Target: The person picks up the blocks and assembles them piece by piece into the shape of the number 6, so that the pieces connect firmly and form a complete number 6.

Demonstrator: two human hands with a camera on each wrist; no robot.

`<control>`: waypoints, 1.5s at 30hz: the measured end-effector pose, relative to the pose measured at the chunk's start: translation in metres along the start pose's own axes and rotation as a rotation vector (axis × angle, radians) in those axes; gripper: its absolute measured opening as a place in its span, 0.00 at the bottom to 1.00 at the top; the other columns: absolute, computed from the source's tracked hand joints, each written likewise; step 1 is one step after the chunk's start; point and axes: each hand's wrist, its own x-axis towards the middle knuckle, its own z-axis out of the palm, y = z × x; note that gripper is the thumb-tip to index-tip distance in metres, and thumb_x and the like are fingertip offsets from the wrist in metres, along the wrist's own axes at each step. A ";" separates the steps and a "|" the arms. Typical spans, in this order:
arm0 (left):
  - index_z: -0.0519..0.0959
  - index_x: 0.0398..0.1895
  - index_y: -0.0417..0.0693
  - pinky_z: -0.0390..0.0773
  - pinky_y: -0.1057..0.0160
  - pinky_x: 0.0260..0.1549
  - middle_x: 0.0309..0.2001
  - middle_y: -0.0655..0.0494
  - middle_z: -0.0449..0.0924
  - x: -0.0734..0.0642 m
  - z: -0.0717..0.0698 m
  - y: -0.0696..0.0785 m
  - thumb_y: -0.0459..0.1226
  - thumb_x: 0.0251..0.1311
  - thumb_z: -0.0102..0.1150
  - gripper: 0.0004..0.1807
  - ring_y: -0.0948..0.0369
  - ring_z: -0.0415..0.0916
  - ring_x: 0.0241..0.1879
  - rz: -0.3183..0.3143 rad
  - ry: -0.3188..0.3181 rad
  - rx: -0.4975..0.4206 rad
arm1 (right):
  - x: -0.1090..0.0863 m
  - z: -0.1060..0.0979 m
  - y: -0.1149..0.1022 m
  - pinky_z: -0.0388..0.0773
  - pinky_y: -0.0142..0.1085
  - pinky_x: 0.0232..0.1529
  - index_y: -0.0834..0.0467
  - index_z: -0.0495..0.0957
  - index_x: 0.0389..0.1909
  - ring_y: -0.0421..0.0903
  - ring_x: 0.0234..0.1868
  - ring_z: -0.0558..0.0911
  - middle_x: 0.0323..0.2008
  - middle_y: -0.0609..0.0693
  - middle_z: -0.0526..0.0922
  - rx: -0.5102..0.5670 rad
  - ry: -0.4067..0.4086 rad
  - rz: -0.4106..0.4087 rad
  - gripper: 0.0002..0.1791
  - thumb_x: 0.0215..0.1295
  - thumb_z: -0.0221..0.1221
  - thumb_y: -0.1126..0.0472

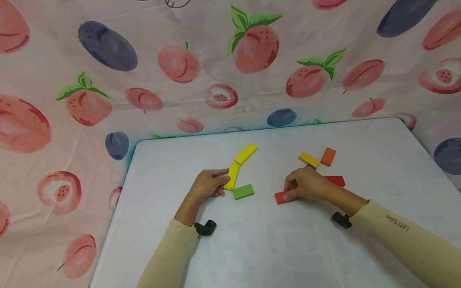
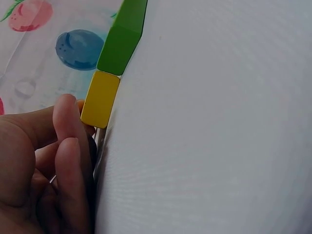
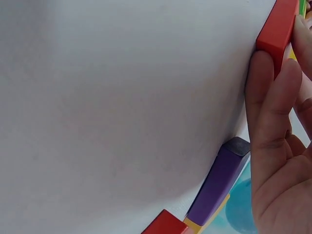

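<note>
On the white table, my left hand [image 1: 209,183] holds a flat yellow block [image 1: 232,176] at its left side, thumb over its edge. A second yellow block [image 1: 246,154] meets its far end, and a green block [image 1: 243,191] lies at its near end. In the left wrist view the green block [image 2: 114,48] adjoins the yellow block [image 2: 101,100]. Farther right, my right hand [image 1: 304,184] pinches a red block [image 1: 280,198] between thumb and fingers. The right wrist view shows this red block [image 3: 278,34] low against the tabletop, partly covered by fingers.
Beyond the right hand lie an orange-yellow block [image 1: 309,159], an orange block [image 1: 328,157] and a mostly hidden purple block [image 1: 311,167]. Another red block [image 1: 335,181] lies behind the right wrist. A fruit-printed cloth [image 1: 201,104] rises behind the table [image 1: 252,248].
</note>
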 end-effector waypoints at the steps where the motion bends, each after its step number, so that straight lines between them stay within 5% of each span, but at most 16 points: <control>1: 0.82 0.62 0.64 0.77 0.69 0.21 0.23 0.53 0.80 0.000 0.000 0.000 0.47 0.64 0.68 0.22 0.61 0.80 0.19 -0.001 0.000 0.000 | 0.000 0.000 0.000 0.73 0.33 0.31 0.45 0.86 0.28 0.42 0.33 0.75 0.26 0.40 0.81 0.008 -0.002 0.001 0.08 0.55 0.76 0.49; 13: 0.82 0.62 0.65 0.77 0.69 0.21 0.23 0.53 0.80 0.000 0.000 0.001 0.47 0.64 0.68 0.22 0.61 0.79 0.19 -0.004 0.003 0.006 | -0.001 0.002 -0.004 0.72 0.32 0.26 0.48 0.83 0.29 0.43 0.27 0.75 0.22 0.43 0.77 0.065 -0.035 0.022 0.09 0.58 0.74 0.50; 24: 0.82 0.63 0.65 0.77 0.68 0.22 0.23 0.53 0.80 -0.001 0.000 0.001 0.47 0.64 0.68 0.22 0.61 0.79 0.19 -0.014 0.001 0.005 | -0.002 -0.001 0.001 0.80 0.36 0.35 0.51 0.84 0.43 0.45 0.25 0.82 0.27 0.47 0.82 0.206 -0.172 0.130 0.14 0.61 0.72 0.50; 45: 0.82 0.62 0.65 0.77 0.69 0.22 0.23 0.53 0.80 0.000 0.001 0.001 0.47 0.64 0.68 0.22 0.61 0.80 0.19 -0.007 0.009 0.001 | 0.004 0.006 -0.007 0.82 0.36 0.33 0.53 0.83 0.43 0.45 0.23 0.84 0.24 0.47 0.85 0.262 -0.150 0.107 0.14 0.61 0.72 0.52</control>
